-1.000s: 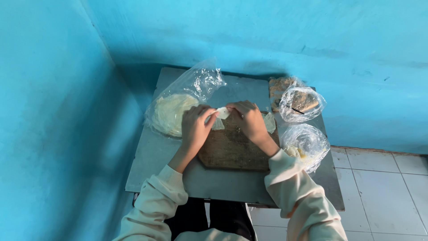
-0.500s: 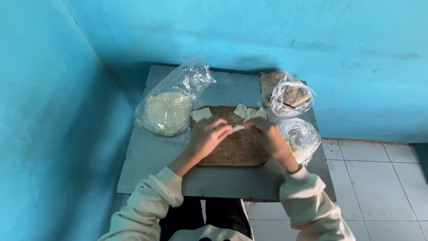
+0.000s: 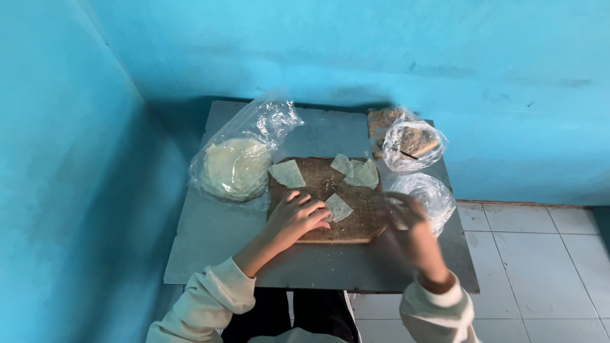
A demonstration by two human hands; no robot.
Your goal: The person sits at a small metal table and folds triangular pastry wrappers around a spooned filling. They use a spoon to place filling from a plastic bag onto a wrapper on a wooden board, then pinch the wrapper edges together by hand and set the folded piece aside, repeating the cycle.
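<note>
A brown wooden board point(image 3: 318, 184) lies on a grey table point(image 3: 216, 235). Several pale, thin wrapper pieces lie on it: one at the upper left point(image 3: 287, 173), two at the upper right point(image 3: 357, 171), and one near the front point(image 3: 338, 207). My left hand point(image 3: 293, 217) rests flat on the board, fingertips touching the front piece. My right hand point(image 3: 406, 230) is blurred, over the board's right edge beside a clear bag point(image 3: 427, 193); whether it holds anything cannot be told.
A clear plastic bag with a stack of round pale wrappers point(image 3: 236, 166) lies left of the board. Another clear bag holding a bowl with brown filling point(image 3: 412, 143) sits at the back right. Blue walls close the left and back; tiled floor point(image 3: 546, 267) lies to the right.
Both hands were together over the board's middle holding a wrapper piece. Now they are apart: the left hand rests by a piece on the board, the right hand has swung right.
</note>
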